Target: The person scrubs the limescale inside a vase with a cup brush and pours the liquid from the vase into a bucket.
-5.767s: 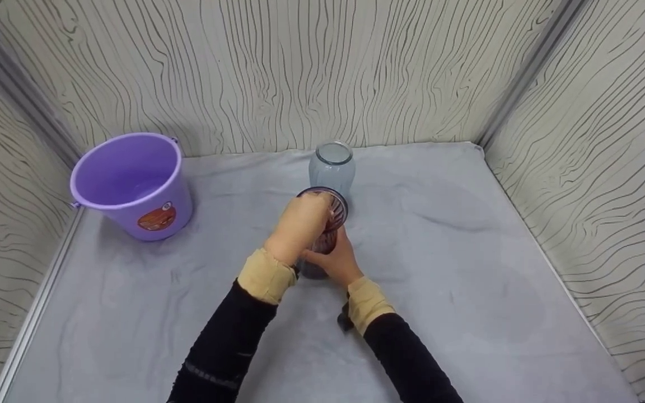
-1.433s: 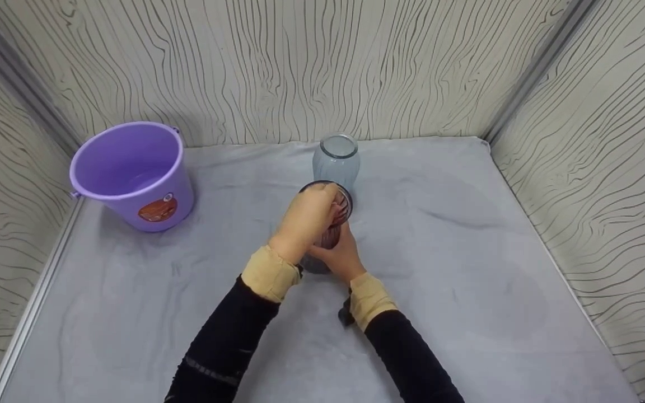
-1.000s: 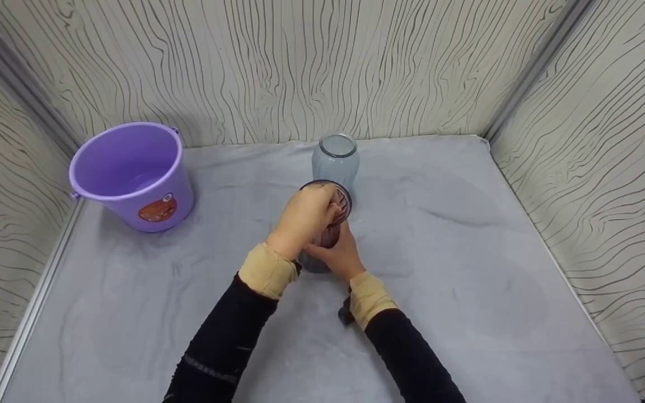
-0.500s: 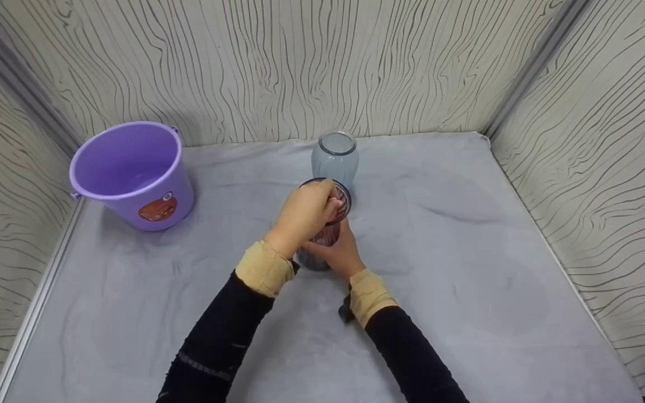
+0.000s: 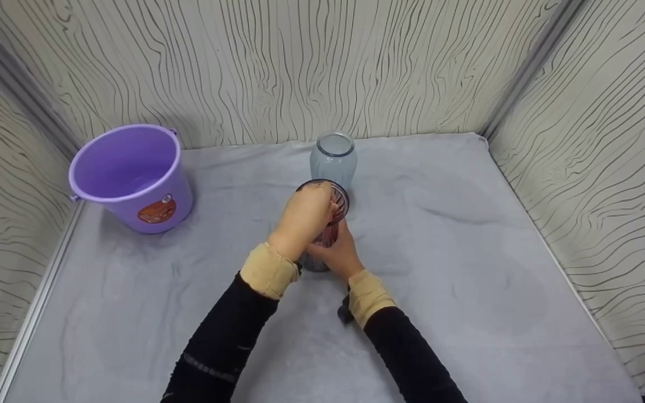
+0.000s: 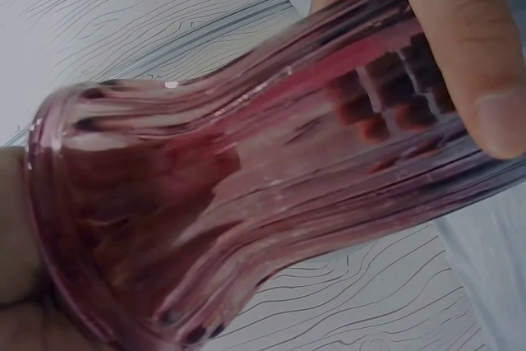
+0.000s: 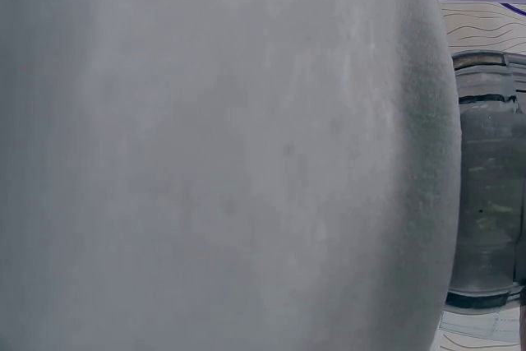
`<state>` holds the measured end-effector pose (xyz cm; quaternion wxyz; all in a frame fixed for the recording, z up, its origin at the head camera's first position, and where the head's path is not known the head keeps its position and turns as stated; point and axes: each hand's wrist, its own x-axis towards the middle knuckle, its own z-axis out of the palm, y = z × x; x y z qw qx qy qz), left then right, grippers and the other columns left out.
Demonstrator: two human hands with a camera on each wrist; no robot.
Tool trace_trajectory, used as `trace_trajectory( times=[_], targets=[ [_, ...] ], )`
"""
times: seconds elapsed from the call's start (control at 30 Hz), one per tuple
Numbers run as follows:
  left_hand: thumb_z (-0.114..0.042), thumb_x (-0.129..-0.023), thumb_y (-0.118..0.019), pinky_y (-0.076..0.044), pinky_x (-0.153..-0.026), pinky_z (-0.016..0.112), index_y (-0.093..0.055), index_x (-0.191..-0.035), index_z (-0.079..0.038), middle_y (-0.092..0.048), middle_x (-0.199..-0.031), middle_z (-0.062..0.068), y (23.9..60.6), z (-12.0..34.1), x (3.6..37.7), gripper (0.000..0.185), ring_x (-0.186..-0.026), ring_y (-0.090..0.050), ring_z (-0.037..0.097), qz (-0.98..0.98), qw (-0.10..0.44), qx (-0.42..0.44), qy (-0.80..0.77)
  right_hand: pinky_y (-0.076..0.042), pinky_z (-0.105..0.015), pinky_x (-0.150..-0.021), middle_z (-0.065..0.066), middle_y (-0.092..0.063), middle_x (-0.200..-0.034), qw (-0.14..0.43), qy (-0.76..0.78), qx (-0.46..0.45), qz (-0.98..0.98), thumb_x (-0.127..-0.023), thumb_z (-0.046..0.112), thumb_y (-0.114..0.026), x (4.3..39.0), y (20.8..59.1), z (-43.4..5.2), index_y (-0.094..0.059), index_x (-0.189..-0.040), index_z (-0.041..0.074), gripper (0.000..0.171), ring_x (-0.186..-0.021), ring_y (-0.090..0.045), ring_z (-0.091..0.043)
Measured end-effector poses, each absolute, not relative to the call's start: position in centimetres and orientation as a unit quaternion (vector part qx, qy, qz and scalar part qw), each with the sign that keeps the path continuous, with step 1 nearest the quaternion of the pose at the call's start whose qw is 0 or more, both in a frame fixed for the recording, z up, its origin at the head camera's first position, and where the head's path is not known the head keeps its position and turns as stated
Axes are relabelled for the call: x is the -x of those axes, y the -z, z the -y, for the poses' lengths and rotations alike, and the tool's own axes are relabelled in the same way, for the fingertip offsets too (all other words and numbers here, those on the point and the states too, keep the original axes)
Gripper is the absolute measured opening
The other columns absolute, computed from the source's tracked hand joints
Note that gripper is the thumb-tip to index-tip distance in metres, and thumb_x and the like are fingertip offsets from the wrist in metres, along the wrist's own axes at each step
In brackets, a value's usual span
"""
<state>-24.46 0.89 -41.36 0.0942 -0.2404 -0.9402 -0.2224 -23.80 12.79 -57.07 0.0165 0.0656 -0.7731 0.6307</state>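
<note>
A ribbed purple-pink glass vase (image 5: 327, 234) stands in front of me, its mouth leaning slightly toward me. My left hand (image 5: 303, 215) is over the mouth with its fingers reaching inside; the fingertips are hidden, and I cannot tell whether they hold something. My right hand (image 5: 342, 252) grips the lower body of the vase from the right. In the left wrist view the pink vase (image 6: 279, 162) lies across the picture, with the right thumb (image 6: 497, 121) pressed on its side and dark reddish shapes showing through the glass. Behind it stands a pale blue glass vase (image 5: 333, 162).
A purple bucket (image 5: 157, 193) with an orange label stands at the back left. Grey cloth (image 5: 457, 291) covers the table, and patterned panels (image 5: 412, 67) rise behind and on both sides. Something pale and blurred fills most of the right wrist view.
The left hand shifts slightly at the vase's mouth, its knuckles turning a little. The right hand keeps its grip on the vase. The bucket and blue vase stay put.
</note>
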Motion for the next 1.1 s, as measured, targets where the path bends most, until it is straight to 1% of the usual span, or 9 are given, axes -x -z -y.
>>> trace_trajectory(
  times=[0.13,0.23,0.3,0.37,0.43,0.57,0.7,0.87,1.1],
  targets=[
    [-0.012,-0.098,-0.067,-0.058,-0.078,0.048,-0.063,-0.100,0.002,-0.068,-0.093,0.017,41.15,-1.00,24.30,0.015,-0.090,-0.070,0.036,0.946,0.089,0.225,0.216,-0.046,-0.030,-0.085,-0.013,-0.056,-0.121,0.018,-0.622,-0.060,0.781,-0.078,0.022,-0.086,23.73,56.86,-12.69,-0.034,-0.147,0.001,0.089,-0.102,-0.054,-0.019],
    [-0.011,-0.098,-0.067,-0.058,-0.077,0.048,-0.062,-0.099,0.002,-0.068,-0.093,0.017,41.14,-1.03,24.11,0.014,-0.090,-0.070,0.036,0.947,0.099,0.224,0.207,-0.043,-0.027,-0.080,-0.011,-0.054,-0.113,0.020,-0.621,-0.063,0.781,-0.078,0.021,-0.085,23.73,56.88,-12.69,-0.036,-0.146,0.000,0.087,-0.095,-0.051,-0.018],
    [-0.011,-0.098,-0.067,-0.058,-0.078,0.048,-0.061,-0.099,0.002,-0.067,-0.092,0.017,41.16,-1.04,23.99,0.014,-0.090,-0.070,0.036,0.947,0.109,0.227,0.202,-0.043,-0.025,-0.083,-0.010,-0.054,-0.116,0.022,-0.622,-0.067,0.780,-0.078,0.021,-0.085,23.74,56.89,-12.68,-0.034,-0.148,0.000,0.089,-0.099,-0.050,-0.017],
    [-0.011,-0.098,-0.067,-0.058,-0.079,0.048,-0.061,-0.099,0.003,-0.067,-0.092,0.017,41.20,-1.06,23.88,0.015,-0.090,-0.070,0.037,0.946,0.118,0.228,0.200,-0.044,-0.027,-0.091,-0.011,-0.054,-0.124,0.021,-0.626,-0.070,0.777,-0.077,0.020,-0.085,23.73,56.89,-12.67,-0.032,-0.149,-0.001,0.091,-0.105,-0.051,-0.018],
    [-0.010,-0.098,-0.066,-0.058,-0.079,0.048,-0.061,-0.101,0.004,-0.067,-0.093,0.018,41.24,-1.12,23.78,0.016,-0.090,-0.070,0.037,0.944,0.131,0.228,0.198,-0.044,-0.032,-0.099,-0.015,-0.053,-0.132,0.021,-0.625,-0.074,0.777,-0.077,0.021,-0.085,23.71,56.85,-12.68,-0.031,-0.150,-0.002,0.094,-0.113,-0.052,-0.021],
    [-0.006,-0.098,-0.064,-0.059,-0.078,0.047,-0.063,-0.106,0.007,-0.068,-0.095,0.019,41.47,-1.28,23.60,0.015,-0.089,-0.070,0.037,0.942,0.163,0.226,0.189,-0.039,-0.043,-0.111,-0.018,-0.046,-0.149,0.022,-0.616,-0.075,0.784,-0.077,0.027,-0.086,23.73,56.75,-12.73,-0.027,-0.153,-0.001,0.100,-0.131,-0.049,-0.027],
    [-0.005,-0.097,-0.066,-0.059,-0.075,0.045,-0.065,-0.103,0.004,-0.068,-0.094,0.017,41.67,-1.33,23.62,0.012,-0.087,-0.070,0.034,0.938,0.172,0.227,0.196,-0.037,-0.047,-0.114,-0.018,-0.043,-0.152,0.022,-0.612,-0.073,0.787,-0.077,0.033,-0.088,23.75,56.84,-12.81,-0.026,-0.154,0.000,0.103,-0.136,-0.046,-0.029],
    [-0.006,-0.094,-0.070,-0.058,-0.073,0.042,-0.064,-0.095,0.000,-0.066,-0.090,0.013,41.64,-0.96,23.85,0.008,-0.085,-0.070,0.031,0.931,0.142,0.232,0.242,-0.037,-0.045,-0.113,-0.015,-0.041,-0.154,0.018,-0.613,-0.069,0.787,-0.076,0.038,-0.088,23.78,56.94,-12.79,-0.026,-0.155,0.003,0.106,-0.137,-0.045,-0.026],
    [-0.004,-0.093,-0.071,-0.057,-0.074,0.041,-0.064,-0.089,-0.002,-0.066,-0.085,0.012,41.69,-0.40,24.26,0.009,-0.084,-0.068,0.028,0.915,0.132,0.260,0.279,-0.039,-0.043,-0.112,-0.013,-0.040,-0.155,0.019,-0.630,-0.078,0.772,-0.077,0.038,-0.088,23.77,57.01,-12.72,-0.024,-0.156,0.005,0.107,-0.135,-0.046,-0.024]
  ],
)
